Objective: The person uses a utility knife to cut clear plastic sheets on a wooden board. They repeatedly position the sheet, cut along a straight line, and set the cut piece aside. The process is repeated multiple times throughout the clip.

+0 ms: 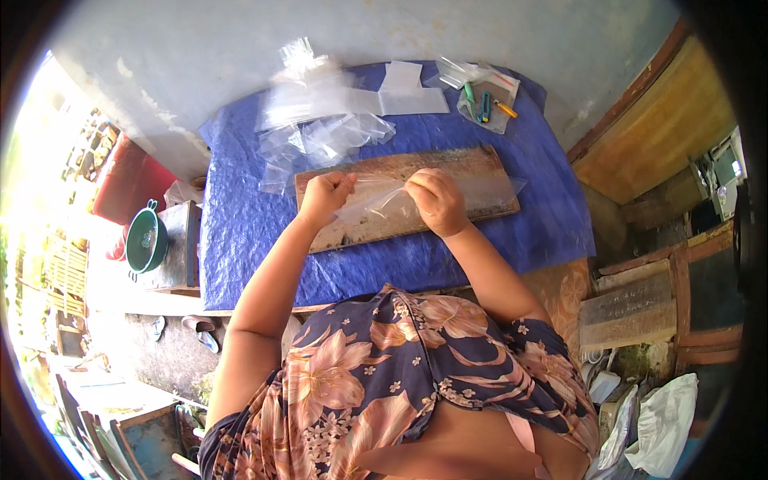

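Observation:
A clear plastic sheet [384, 203] is stretched between my two hands above a worn wooden board [414, 231]. My left hand [329, 195] pinches its left part between thumb and fingers. Close to the middle of the board, my right hand [436, 201] grips the same plastic, which is gathered at the fingertips. More clear plastic [492, 191] lies over the board to the right of my right hand; whether it is the same piece I cannot tell. Beneath the board spreads a blue tarpaulin [246, 240] covering the table.
Beyond the board lie loose clear plastic pieces [342, 138] and a stack of plastic sheets [312, 102]. At the back right, a green-handled tool [469, 96], a teal cutter [485, 108] and a yellow cutter [506, 108] rest on plastic. A green basin [147, 240] stands left of the table.

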The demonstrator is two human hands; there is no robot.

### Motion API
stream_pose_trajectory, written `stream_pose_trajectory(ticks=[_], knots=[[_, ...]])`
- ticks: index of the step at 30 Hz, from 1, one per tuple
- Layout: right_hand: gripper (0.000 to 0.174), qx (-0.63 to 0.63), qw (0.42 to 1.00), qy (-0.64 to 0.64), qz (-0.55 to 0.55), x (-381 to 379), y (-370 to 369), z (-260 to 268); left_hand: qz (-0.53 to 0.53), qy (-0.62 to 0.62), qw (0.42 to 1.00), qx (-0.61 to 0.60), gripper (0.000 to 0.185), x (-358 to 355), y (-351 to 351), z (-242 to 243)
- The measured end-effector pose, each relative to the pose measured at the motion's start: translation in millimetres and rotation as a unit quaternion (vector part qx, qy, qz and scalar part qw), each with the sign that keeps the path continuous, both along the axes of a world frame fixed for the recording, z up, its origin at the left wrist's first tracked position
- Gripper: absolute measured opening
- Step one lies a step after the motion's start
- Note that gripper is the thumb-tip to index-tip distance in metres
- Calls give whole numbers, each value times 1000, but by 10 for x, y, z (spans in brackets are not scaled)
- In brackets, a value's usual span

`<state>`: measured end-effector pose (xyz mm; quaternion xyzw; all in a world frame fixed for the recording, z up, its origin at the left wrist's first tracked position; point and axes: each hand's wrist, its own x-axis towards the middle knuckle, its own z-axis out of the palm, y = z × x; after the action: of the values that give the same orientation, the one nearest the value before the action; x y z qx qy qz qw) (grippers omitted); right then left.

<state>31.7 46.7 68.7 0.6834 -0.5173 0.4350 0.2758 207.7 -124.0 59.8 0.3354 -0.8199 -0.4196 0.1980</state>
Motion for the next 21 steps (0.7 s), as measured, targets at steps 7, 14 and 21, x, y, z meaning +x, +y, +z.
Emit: stream_pose_trajectory(ticks=[7, 14, 21], knots=[[3, 89, 977, 161, -104, 209, 311, -100, 95, -78, 991, -48, 44, -157, -516, -343], [10, 294, 945, 74, -122, 351, 236, -560, 68, -222, 964, -127, 41, -298, -659, -430], [35, 408, 878, -162, -192, 311, 113, -187, 8, -223, 962, -154, 39, -295, -528, -273]])
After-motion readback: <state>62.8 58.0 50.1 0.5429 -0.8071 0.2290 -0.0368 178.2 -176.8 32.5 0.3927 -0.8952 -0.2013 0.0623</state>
